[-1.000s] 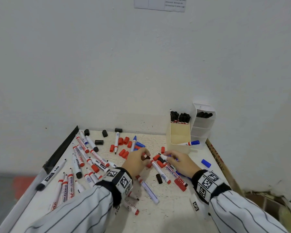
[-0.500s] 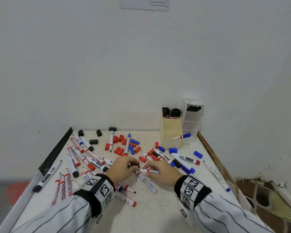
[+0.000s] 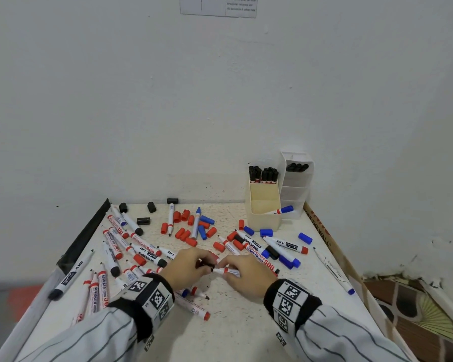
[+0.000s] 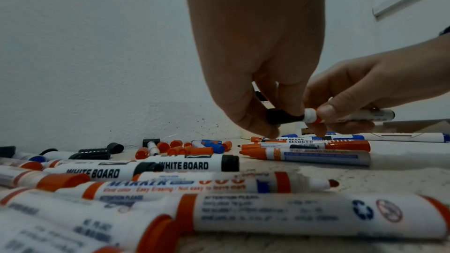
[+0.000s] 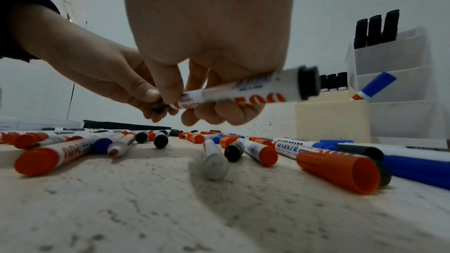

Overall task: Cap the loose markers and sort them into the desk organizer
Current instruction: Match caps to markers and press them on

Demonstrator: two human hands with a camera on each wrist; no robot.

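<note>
We see left hand (image 4: 258, 61) above counter (image 3: 246, 333) centre, fingers pinching black cap (image 4: 282, 116) at marker (image 5: 243, 88) tip; right hand (image 5: 209, 45) fingers clamp barrel. Organizer (image 3: 264, 218) at 1 o'clock, bare counter at 6.

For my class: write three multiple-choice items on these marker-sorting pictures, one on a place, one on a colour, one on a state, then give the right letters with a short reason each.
1. Where does the organizer stand?
A. far right corner of the table
B. near left corner
C. on the floor

2. What colour is the cap in the left hand?
A. blue
B. black
C. red

3. What is the right hand doing?
A. resting flat and empty
B. reaching into the organizer
C. gripping a marker

Answers:
1 A, it stands against the wall, far right.
2 B, the left wrist view shows a black cap at the marker's tip.
3 C, its fingers curl round the barrel.
</note>
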